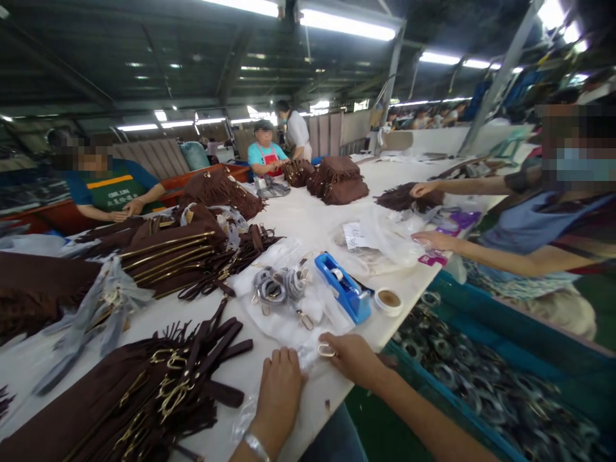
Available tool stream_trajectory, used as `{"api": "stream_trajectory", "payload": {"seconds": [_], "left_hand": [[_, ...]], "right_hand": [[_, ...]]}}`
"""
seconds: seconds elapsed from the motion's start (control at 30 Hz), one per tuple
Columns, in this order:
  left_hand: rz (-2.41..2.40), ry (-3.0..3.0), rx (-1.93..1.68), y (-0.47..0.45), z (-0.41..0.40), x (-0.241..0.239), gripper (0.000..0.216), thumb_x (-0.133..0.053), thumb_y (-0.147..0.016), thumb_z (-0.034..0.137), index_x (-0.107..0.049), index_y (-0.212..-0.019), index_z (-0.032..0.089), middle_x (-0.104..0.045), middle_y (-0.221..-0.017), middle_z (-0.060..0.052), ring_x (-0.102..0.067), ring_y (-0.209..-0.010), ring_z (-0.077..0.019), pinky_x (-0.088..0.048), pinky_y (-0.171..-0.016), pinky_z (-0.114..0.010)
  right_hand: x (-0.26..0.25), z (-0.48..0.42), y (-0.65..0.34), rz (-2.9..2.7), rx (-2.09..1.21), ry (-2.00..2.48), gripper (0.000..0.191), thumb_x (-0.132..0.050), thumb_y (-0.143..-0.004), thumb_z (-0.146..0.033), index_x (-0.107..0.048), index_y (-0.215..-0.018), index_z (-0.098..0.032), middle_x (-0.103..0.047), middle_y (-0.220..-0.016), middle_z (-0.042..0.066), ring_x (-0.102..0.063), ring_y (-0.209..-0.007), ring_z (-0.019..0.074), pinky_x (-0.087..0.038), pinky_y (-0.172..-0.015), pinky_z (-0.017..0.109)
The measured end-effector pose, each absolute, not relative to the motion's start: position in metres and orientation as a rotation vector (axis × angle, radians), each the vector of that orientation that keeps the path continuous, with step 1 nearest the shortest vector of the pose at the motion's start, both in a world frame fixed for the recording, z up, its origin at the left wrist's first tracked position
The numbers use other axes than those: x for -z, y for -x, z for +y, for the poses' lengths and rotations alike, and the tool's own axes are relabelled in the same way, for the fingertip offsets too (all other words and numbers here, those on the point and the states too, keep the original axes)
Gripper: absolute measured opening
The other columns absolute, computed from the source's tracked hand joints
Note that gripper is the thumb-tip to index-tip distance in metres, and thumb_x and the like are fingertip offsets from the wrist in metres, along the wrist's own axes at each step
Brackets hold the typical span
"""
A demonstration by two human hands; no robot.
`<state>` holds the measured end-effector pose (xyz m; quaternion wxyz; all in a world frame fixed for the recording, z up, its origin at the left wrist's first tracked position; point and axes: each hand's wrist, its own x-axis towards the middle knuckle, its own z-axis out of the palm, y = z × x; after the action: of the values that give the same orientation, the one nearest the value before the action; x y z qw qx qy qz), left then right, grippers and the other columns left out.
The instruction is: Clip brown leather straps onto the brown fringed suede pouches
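From where I stood, the right hand (353, 360) seemed to pinch a metal clasp (326, 350) at its fingertips, over the near side of the desk (326, 380). The left hand (280, 390) rested beside clear plastic (309, 354), fingers curled down; I couldn't tell whether it gripped anything. The 2 hands were apart. Beyond them, coiled grey straps (271, 286) lay beside a blue tape dispenser (347, 296). I judged the step to be handling that clasp by the plastic; the next move called for a steady pinch.
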<state>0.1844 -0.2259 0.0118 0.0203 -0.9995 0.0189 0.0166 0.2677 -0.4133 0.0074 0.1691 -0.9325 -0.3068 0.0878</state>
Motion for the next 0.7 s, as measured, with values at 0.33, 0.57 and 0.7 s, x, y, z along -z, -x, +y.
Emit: {"api": "stream_trajectory", "payload": {"seconds": [0.33,0.57,0.7], "left_hand": [[0.148,3.113,-0.281,-0.21,-0.241,0.002,0.031,-0.038,-0.09,0.005,-0.065,-0.104,0.013,-0.069,-0.097,-0.015,-0.066,-0.093,-0.028,-0.047,-0.08,-0.039],[0.132,3.479,-0.536,-0.211,-0.206,-0.011,0.037,-0.033,-0.095,0.025,-0.057,-0.121,0.019,-0.071,-0.11,-0.011,-0.066,-0.103,-0.0245,-0.049,-0.087,-0.034],[0.156,3.925,-0.874,-0.203,-0.19,-0.027,0.037,-0.044,-0.091,0.045,-0.066,-0.109,0.022,-0.072,-0.103,-0.007,-0.063,-0.099,-0.0261,-0.048,-0.086,-0.032]], "right_hand": [[0.0,-0.419,-0.269,-0.941,-0.228,2.519,0.037,-0.053,-0.084,-0.024,-0.057,-0.121,-0.026,-0.074,-0.097,0.003,-0.069,-0.093,0.0228,-0.044,-0.076,0.027],[-0.062,-0.421,-0.257,-1.049,-0.031,2.491,0.054,-0.053,-0.089,-0.021,-0.041,-0.141,-0.029,-0.066,-0.124,0.004,-0.068,-0.097,0.0206,-0.048,-0.076,0.026],[-0.08,-0.402,-0.25,-1.559,0.142,2.46,0.051,-0.054,-0.093,-0.028,-0.037,-0.141,-0.027,-0.058,-0.136,0.006,-0.069,-0.078,0.018,-0.045,-0.056,0.027]]}}
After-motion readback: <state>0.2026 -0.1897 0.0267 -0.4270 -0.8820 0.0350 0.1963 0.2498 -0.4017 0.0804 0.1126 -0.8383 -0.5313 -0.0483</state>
